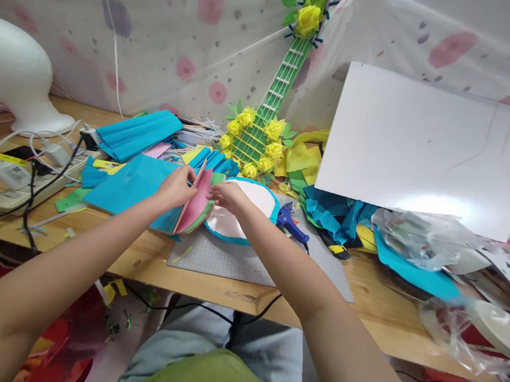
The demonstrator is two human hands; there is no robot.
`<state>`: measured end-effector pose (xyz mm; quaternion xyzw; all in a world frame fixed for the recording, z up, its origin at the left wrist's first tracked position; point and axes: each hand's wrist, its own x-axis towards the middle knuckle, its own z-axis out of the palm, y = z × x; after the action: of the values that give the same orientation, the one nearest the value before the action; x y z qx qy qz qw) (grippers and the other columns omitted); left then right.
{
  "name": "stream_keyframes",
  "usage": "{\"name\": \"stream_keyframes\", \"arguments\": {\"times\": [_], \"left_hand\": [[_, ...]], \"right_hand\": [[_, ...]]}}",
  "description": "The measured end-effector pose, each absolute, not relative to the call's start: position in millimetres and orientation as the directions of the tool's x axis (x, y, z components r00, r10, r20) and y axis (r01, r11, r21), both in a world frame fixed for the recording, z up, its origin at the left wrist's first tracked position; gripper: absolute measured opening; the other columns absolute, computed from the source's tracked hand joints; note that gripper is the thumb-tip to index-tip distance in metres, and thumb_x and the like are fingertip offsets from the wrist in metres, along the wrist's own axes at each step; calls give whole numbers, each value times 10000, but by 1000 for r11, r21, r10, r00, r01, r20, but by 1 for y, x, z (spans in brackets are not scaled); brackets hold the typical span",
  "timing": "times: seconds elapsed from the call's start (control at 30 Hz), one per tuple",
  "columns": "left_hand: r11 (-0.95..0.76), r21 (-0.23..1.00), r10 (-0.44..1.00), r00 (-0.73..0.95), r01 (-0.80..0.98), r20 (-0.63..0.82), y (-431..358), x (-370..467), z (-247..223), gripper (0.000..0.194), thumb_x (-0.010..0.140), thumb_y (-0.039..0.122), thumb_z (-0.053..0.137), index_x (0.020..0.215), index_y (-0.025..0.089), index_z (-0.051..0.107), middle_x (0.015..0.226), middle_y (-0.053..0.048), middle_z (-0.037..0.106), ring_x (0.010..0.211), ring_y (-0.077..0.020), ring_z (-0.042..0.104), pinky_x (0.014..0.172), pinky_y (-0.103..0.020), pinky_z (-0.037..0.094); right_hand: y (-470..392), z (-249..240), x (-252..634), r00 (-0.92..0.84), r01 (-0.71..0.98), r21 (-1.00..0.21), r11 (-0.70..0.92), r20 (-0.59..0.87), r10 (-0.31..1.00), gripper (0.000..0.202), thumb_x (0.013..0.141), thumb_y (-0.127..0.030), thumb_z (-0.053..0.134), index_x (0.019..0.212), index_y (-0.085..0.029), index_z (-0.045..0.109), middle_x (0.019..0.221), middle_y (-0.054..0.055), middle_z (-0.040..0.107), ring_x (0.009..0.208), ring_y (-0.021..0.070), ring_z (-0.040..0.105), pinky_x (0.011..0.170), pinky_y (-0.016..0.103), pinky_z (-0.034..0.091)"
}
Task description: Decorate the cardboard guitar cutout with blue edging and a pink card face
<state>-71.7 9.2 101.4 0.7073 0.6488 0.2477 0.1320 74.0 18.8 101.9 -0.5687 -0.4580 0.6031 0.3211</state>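
A: Work from the left, with the clock centred on the view. Any lettering?

B: A smooth white head form (17, 69) stands between nine and ten o'clock. At nine, a white charger (13, 173) bears a printed label, too blurred to read, beside a power strip (55, 182) on the wooden tabletop (138, 258).

A: Then?

B: A flat blue sheet (123, 186), also at nine but nearer the middle, with a folded blue bundle (140, 133) above it.

A: And the hands?

B: The left hand (177, 188) is at nine, close in, its fingers clamped on the upper edge of a pink sheet (198, 203). That sheet stands tilted between both hands, a green layer (204, 215) on its three-o'clock side. The right hand (229, 197) has its fingers curled near that layer; I can't tell whether they grip it.

A: Further along?

B: A white disc (258, 197) with a blue rim lies on a gridded grey mat (224, 261), partly under the right forearm. A green guitar (262, 119) with yellow flowers rises at twelve. A blue glue gun (291, 220) lies at four, and a white board (406, 140), between two and three, carries a faint drawn outline.
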Motion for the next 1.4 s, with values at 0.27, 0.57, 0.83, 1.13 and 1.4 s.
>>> {"name": "stream_keyframes", "arguments": {"times": [0.27, 0.57, 0.83, 1.13, 1.4], "left_hand": [[-141, 455, 981, 61, 879, 186, 3, -67, 102, 135, 650, 199, 546, 719, 202, 430, 870, -29, 567, 776, -176, 549, 602, -276, 393], [-114, 352, 986, 61, 929, 158, -3, -57, 98, 122, 698, 230, 530, 787, 223, 446, 910, -37, 579, 835, -217, 568, 595, -295, 385], [-76, 298, 995, 53, 952, 84, -3, -54, 102, 198, 672, 216, 529, 844, 228, 433, 813, -37, 607, 785, -259, 599, 562, -303, 356], [-85, 320, 992, 52, 944, 112, -1, -57, 97, 173, 668, 207, 518, 821, 230, 441, 737, -19, 581, 717, -236, 586, 570, -295, 347], [-57, 345, 994, 20, 937, 109, 0, -59, 102, 187, 660, 226, 540, 817, 219, 438, 713, 5, 560, 682, -185, 562, 529, -265, 316]], "right_hand": [[44, 82, 67, -98, 845, -527, 90, 12, 995, 242, 724, -394, 600, 717, -152, 618, 807, 115, 676, 858, 232, 629, 689, 276, 454], [52, 93, 65, -136, 835, -547, 58, -102, 986, 195, 749, -224, 514, 623, -137, 635, 633, 93, 670, 727, 192, 641, 642, 244, 454], [52, 100, 72, -150, 898, -433, 81, -129, 980, 164, 716, -281, 586, 722, -134, 657, 688, 136, 669, 811, 267, 636, 688, 321, 470], [62, 122, 94, -137, 861, -504, 66, -106, 985, 181, 737, -240, 593, 604, -122, 625, 621, 103, 652, 690, 209, 631, 641, 286, 469], [31, 107, 92, -304, 670, -738, -84, -375, 876, 309, 822, -206, 484, 538, -119, 568, 455, 23, 557, 408, 73, 472, 388, 180, 330]]}}
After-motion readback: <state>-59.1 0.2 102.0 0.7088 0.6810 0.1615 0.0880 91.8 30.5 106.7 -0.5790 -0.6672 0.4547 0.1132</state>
